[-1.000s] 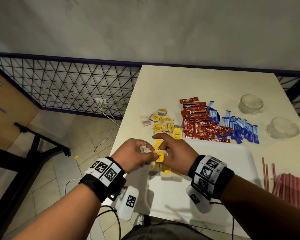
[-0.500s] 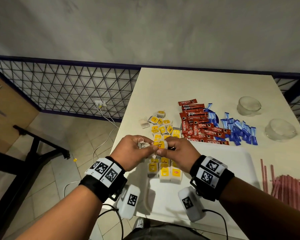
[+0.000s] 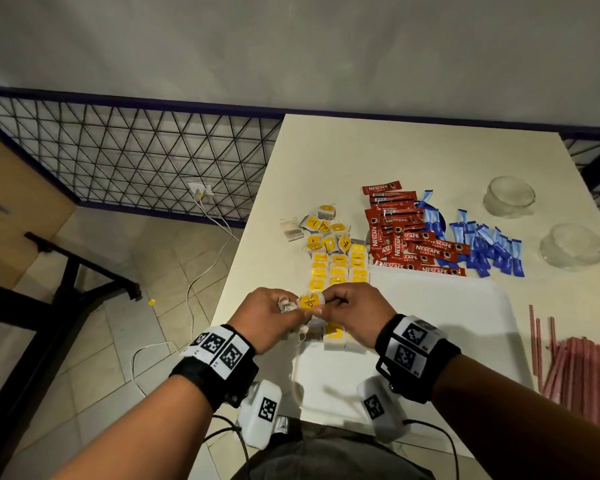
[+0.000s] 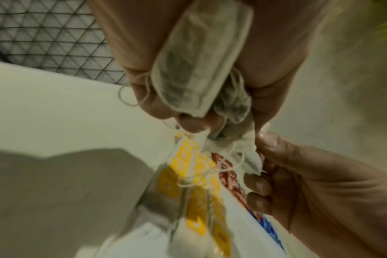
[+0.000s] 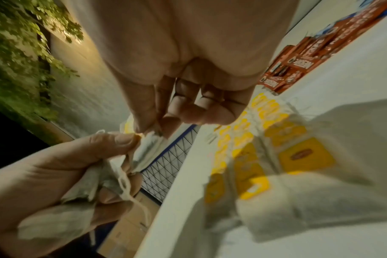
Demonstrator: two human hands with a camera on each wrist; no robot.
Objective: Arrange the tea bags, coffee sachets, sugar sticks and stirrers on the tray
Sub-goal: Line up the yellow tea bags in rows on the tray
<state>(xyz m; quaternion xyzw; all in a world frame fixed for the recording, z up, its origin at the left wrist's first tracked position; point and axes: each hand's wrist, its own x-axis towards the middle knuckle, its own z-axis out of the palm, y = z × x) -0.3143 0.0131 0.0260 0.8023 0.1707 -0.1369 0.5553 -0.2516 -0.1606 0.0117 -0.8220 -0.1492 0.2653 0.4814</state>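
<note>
Over the left edge of the white tray (image 3: 437, 317), my left hand (image 3: 291, 311) grips a small bunch of tea bags (image 4: 201, 69) with tangled strings against its palm. My right hand (image 3: 321, 308) pinches one tea bag with a yellow tag (image 3: 309, 301) at the edge of that bunch. Three rows of yellow-tagged tea bags (image 3: 338, 270) lie along the tray's left side, and the hands hide part of them. Loose tea bags (image 3: 323, 230), red coffee sachets (image 3: 402, 237) and blue sugar sticks (image 3: 482, 247) lie on the table beyond the tray. Red stirrers (image 3: 586, 365) lie at the right.
Two clear glass bowls (image 3: 508, 195) (image 3: 572, 245) stand at the far right of the cream table (image 3: 343, 150). The table's left edge drops to a tiled floor with cables (image 3: 205, 265) and a wire mesh fence (image 3: 136, 161).
Both hands stay together over the tray's left edge. The right hand's fingers have shifted to the right side of the yellow tag, which now faces up between the hands.
</note>
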